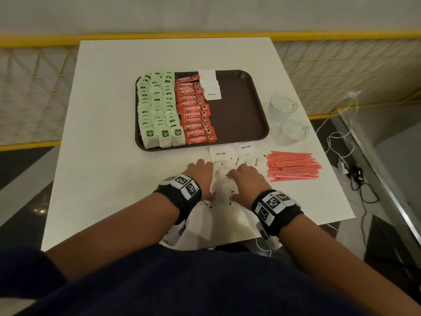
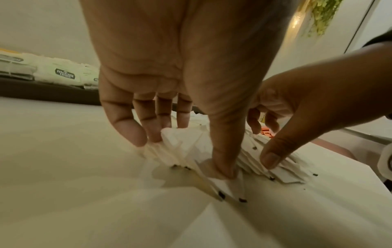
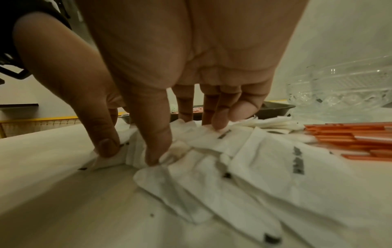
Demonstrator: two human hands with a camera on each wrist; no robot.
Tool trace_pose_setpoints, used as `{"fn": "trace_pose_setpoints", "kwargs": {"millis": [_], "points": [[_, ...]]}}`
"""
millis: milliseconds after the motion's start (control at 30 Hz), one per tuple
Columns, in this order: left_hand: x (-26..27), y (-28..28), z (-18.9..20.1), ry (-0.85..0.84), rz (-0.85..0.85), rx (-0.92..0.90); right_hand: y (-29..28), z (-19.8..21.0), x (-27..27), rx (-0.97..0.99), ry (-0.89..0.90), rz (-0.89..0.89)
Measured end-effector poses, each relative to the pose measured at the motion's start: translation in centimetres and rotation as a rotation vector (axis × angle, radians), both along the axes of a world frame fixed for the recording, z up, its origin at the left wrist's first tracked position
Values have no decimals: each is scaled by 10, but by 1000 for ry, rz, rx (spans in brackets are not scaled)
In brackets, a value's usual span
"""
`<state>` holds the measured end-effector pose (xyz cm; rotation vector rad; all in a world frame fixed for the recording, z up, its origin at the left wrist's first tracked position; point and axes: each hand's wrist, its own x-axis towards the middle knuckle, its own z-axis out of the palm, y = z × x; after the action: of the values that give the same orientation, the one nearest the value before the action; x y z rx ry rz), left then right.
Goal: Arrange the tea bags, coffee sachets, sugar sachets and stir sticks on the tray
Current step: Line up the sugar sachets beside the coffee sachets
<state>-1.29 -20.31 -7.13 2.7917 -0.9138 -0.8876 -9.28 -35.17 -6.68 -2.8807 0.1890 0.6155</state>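
A loose heap of white sugar sachets (image 1: 222, 181) lies on the white table in front of the brown tray (image 1: 239, 110). My left hand (image 1: 202, 176) and right hand (image 1: 241, 179) bunch the heap from both sides. The left wrist view has my left hand (image 2: 186, 151) pinching a fanned stack of sachets (image 2: 252, 159) between thumb and fingers. My right hand (image 3: 186, 141) pinches sachets (image 3: 265, 159) too. On the tray lie green tea bags (image 1: 157, 106) in three columns, one column of red coffee sachets (image 1: 196, 110) and a few sugar sachets (image 1: 210, 85). Red stir sticks (image 1: 292, 166) lie to the right.
Two glass cups (image 1: 282, 103) (image 1: 292, 131) stand right of the tray, close to the table's right edge. The tray's right half is bare. More sugar sachets (image 1: 245, 148) lie spread between tray and hands. White cables (image 1: 341, 137) trail on the floor at right.
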Motion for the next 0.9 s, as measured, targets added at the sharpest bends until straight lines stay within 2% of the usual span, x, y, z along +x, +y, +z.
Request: {"fn": "trace_pose_setpoints", "kwargs": {"millis": [233,533,700,767,833,900], "points": [[-4,5,-1,51,79,-80,2,6,0,-59,-145,7],[16,27,7,129,205,-224,-5,18,13,118,-143,-91],[31,43,19,199,383,-488,-2,38,28,405,-211,-211],[35,46,32,318,528,-649,1,49,37,512,-231,-211],[38,48,44,513,704,-814,6,60,46,585,-246,-168],[42,49,53,634,798,-934,11,71,57,653,-268,-133]]}}
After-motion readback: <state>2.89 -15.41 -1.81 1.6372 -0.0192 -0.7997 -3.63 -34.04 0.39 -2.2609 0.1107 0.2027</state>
